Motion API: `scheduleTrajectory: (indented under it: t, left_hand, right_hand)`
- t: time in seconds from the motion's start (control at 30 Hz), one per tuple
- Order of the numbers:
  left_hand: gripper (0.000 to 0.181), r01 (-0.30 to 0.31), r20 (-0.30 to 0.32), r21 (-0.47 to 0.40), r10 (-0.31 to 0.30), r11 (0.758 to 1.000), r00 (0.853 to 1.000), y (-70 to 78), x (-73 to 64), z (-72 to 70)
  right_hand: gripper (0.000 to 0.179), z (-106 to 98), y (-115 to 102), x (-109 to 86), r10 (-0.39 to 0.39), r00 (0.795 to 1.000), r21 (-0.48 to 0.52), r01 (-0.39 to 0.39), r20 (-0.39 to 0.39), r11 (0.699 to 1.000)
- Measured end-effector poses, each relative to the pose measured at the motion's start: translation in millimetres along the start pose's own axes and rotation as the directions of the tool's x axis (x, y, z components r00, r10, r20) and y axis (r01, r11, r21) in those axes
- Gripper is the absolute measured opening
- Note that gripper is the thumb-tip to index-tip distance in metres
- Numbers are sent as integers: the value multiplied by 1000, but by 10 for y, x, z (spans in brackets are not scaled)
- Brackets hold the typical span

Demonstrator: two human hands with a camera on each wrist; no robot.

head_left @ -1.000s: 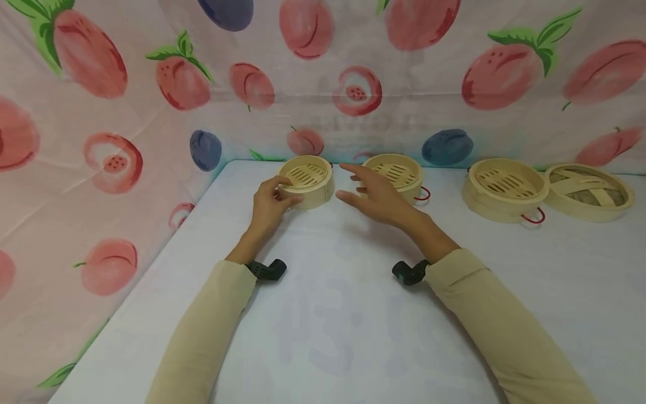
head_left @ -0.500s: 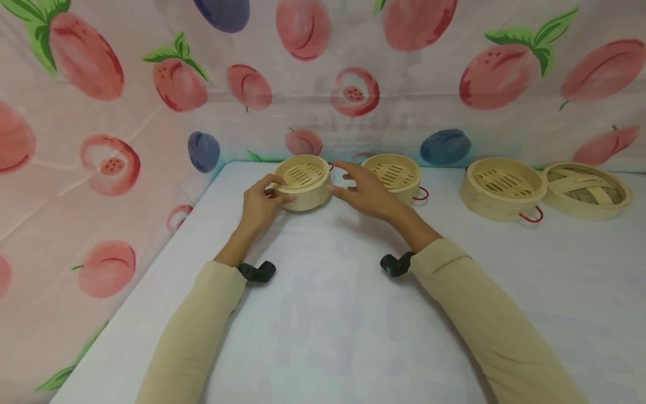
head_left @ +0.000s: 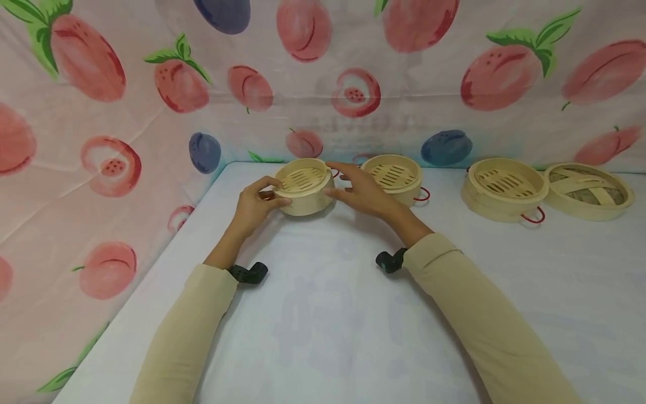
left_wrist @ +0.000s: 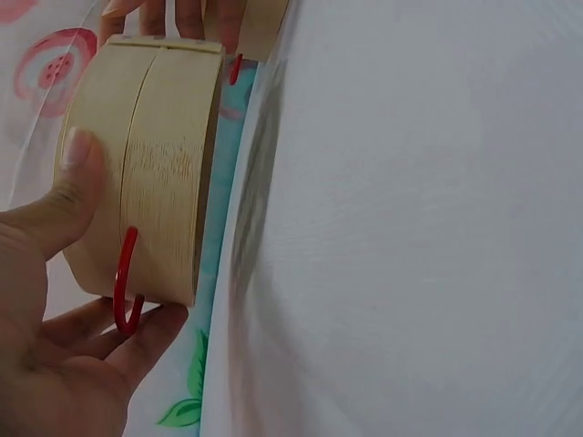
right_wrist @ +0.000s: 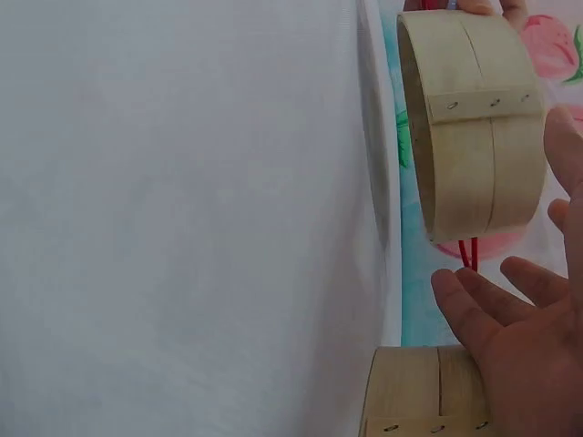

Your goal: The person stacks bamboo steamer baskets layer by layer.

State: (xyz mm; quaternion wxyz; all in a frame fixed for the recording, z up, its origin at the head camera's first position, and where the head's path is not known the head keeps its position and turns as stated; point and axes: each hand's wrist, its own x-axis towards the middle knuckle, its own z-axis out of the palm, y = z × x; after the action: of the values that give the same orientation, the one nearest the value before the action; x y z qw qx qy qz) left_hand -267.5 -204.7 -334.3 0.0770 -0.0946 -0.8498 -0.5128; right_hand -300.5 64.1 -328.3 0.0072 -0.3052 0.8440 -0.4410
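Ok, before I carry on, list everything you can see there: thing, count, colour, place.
tabletop: 1, white, lower view
fruit-print cloth: count unclear, pink, behind and left of tabletop
left steamer: 1, tan, back left
middle steamer: 1, tan, right of left steamer
right steamer: 1, tan, back right
woven lid: 1, tan, far right
handles: at least 4, red, on the steamers' sides
sleeves: 2, beige, lower left and right
wrist cameras: 2, black, beside the cuffs
left hand: 1, grips left steamer
right hand: 1, at left steamer's right side, contact unclear
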Motion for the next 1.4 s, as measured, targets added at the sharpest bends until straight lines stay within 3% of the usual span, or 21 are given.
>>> scheduleTrajectory:
  t: [0.13,0.3,0.57,0.9,1.17,1.4]
  left_hand:
    - [34,-22,33,-55,24,998,999,-5,3,3]
    - [33,-31,40,-90,35,995,999,18,-15,9]
    - [33,-22,85,-88,29,996,996,72,11,25]
    - [32,-19,130,-154,40,988,991,104,-28,-37]
    - [30,-54,182,-232,98,971,978,148,-58,1]
    - [30,-51,211,-272,112,961,971,200,-98,62]
  right_hand:
    - [63,-2,38,-3,-34,999,-4,34,-16,999]
    - [55,-8,47,-1,-135,991,-27,134,-22,991]
    - [51,-9,32,-87,-46,999,-14,46,-21,999]
    - [47,-36,-33,-185,-56,997,-23,55,-47,998]
    - [44,-69,-95,-332,-47,994,19,49,-99,999]
    - [41,-102,-155,-479,-42,987,-13,40,-154,999]
